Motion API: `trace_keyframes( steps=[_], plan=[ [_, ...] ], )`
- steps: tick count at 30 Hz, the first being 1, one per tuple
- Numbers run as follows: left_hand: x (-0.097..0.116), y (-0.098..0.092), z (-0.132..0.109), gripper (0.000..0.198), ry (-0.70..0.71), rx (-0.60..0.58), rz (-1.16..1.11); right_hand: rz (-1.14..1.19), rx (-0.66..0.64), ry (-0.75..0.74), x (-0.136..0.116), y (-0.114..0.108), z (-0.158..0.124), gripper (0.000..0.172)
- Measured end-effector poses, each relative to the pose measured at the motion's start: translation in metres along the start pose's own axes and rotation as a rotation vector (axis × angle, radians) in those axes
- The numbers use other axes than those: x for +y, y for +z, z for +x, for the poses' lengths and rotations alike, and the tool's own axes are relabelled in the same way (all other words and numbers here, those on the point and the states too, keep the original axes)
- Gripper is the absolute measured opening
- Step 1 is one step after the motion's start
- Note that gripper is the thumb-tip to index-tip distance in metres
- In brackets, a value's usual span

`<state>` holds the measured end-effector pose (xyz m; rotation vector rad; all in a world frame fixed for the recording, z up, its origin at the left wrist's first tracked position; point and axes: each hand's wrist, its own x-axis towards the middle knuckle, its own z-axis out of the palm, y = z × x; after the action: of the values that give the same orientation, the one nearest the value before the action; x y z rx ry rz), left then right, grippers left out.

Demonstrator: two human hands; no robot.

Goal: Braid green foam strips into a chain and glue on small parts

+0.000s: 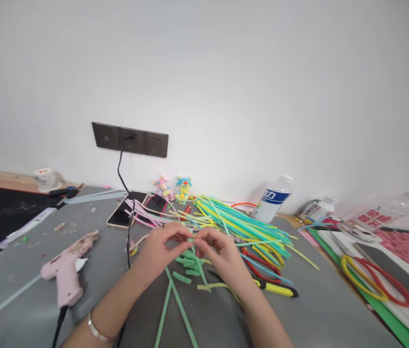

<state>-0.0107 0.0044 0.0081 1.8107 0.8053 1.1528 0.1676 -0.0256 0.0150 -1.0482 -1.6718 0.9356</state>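
Green stem piece (pixel 191 240), small: pinched between thumb and finger of left hand (pixel 163 245) and right hand (pixel 218 251), just above cut green lengths (pixel 189 264). Blue-labelled bottle (pixel 271 199), white-capped, upright near the wall; contents not discernible. Red-lettered bottle (pixel 384 212), far right. White tub (pixel 46 180), far left, contents unclear. Grey tabletop (pixel 299 314), carrying coloured stems (pixel 241 227) and pink glue gun (pixel 67 270). White wall (pixel 204 72); dark socket panel (pixel 139 141), black plug (pixel 129 137) inserted.
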Motion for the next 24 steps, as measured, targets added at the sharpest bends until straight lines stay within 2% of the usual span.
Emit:
trace_keyframes(
  steps=[2, 4, 7, 10, 14, 19, 22, 24],
  plan=[
    [-0.001, 0.001, 0.000, 0.006, 0.017, -0.010, 0.007, 0.058, -0.032, 0.036, 0.003, 0.001, 0.001, 0.034],
    [-0.002, 0.001, 0.000, 0.004, 0.034, 0.005, 0.025, 0.016, 0.021, 0.044, 0.007, 0.001, 0.001, 0.044],
    [-0.004, 0.001, -0.001, 0.005, 0.020, 0.068, 0.022, -0.254, 0.162, 0.066, 0.016, 0.001, 0.000, 0.051],
    [-0.007, 0.001, -0.002, 0.006, 0.003, 0.116, 0.028, -0.547, 0.096, 0.131, 0.026, 0.004, -0.002, 0.034],
    [-0.008, 0.001, -0.003, 0.006, 0.013, 0.108, 0.053, -0.644, 0.050, 0.221, 0.033, 0.010, -0.006, 0.020],
    [-0.006, 0.001, -0.002, 0.005, 0.032, 0.096, 0.067, -0.591, 0.032, 0.228, 0.036, 0.008, -0.007, 0.019],
    [-0.005, 0.001, -0.001, 0.004, 0.016, 0.130, 0.059, -0.414, 0.110, 0.179, 0.034, 0.001, -0.003, 0.024],
    [-0.005, 0.001, -0.001, 0.003, 0.009, 0.151, 0.059, -0.222, 0.208, 0.162, 0.028, -0.004, -0.001, 0.029]
  ],
)
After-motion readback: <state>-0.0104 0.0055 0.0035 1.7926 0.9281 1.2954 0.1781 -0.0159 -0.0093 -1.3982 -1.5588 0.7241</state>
